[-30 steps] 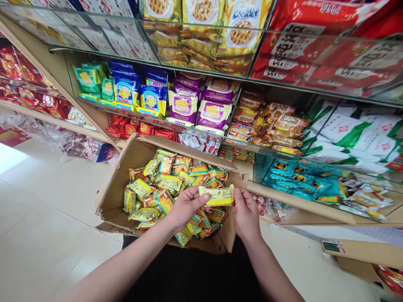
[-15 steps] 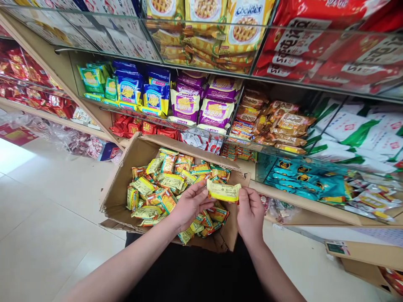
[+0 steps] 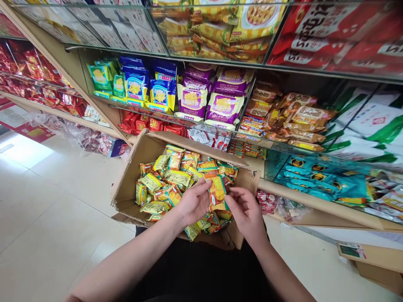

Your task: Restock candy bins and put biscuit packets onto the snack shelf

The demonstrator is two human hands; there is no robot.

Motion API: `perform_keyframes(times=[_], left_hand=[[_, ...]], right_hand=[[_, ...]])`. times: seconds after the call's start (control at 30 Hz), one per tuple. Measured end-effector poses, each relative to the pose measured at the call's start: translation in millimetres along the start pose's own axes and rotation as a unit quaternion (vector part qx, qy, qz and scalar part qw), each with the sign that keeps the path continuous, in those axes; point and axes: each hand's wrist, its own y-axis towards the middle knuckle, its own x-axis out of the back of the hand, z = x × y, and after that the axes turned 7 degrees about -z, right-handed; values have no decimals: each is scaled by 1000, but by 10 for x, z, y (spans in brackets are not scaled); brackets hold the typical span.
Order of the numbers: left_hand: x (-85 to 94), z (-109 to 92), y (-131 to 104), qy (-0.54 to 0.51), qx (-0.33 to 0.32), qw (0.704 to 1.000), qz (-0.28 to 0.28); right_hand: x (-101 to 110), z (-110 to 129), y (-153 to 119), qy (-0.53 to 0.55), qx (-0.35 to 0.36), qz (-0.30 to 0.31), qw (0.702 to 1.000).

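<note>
An open cardboard box (image 3: 132,167) rests against my lap, filled with several small yellow and orange snack packets (image 3: 170,178). Over its right side my left hand (image 3: 193,201) grips one orange and yellow packet (image 3: 217,192), held upright with its printed front facing me. My right hand (image 3: 245,212) is just right of it, fingertips at the packet's lower right edge. Both forearms reach in from the bottom of the view.
Glass-fronted shop shelves stand behind the box: blue biscuit bags (image 3: 135,84), purple soda biscuit bags (image 3: 223,105), brown snack packs (image 3: 292,121), teal packs (image 3: 315,176) and red packs (image 3: 141,123). Pale tiled floor (image 3: 47,201) lies to the left. Another carton (image 3: 371,256) sits at right.
The packet was held flat between both hands, back side up; now it is turned upright with its orange front showing. The view has shifted slightly, so the box sits further right.
</note>
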Motion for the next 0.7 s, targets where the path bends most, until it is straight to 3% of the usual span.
perform_keyframes(times=[0.1, 0.27, 0.33, 0.4, 0.47, 0.53, 0.63, 0.7], left_hand=[[-34, 68, -4, 9, 4, 1000, -25], [46, 122, -32, 75, -13, 993, -85], [131, 54, -43, 120, -31, 988, -88], [223, -44, -56, 147, -52, 983, -98], [302, -130, -72, 158, -59, 980, -103], [361, -178, -86, 167, -60, 980, -87], [421, -183, -81, 168, -53, 982, -67], [450, -172, -59, 158, -53, 983, -77]], right_hand=[[-89, -2, -18, 69, -75, 24, 994], [-4, -58, 3, 4, -30, 26, 999], [172, -110, 73, -43, -15, -13, 999], [396, -181, 191, -81, -4, -96, 992], [613, -292, 372, -123, 15, -164, 979], [769, -462, 634, -179, 33, -183, 966], [830, -818, 1174, -272, 8, -121, 955], [784, -1071, 1580, -402, -31, -87, 911]])
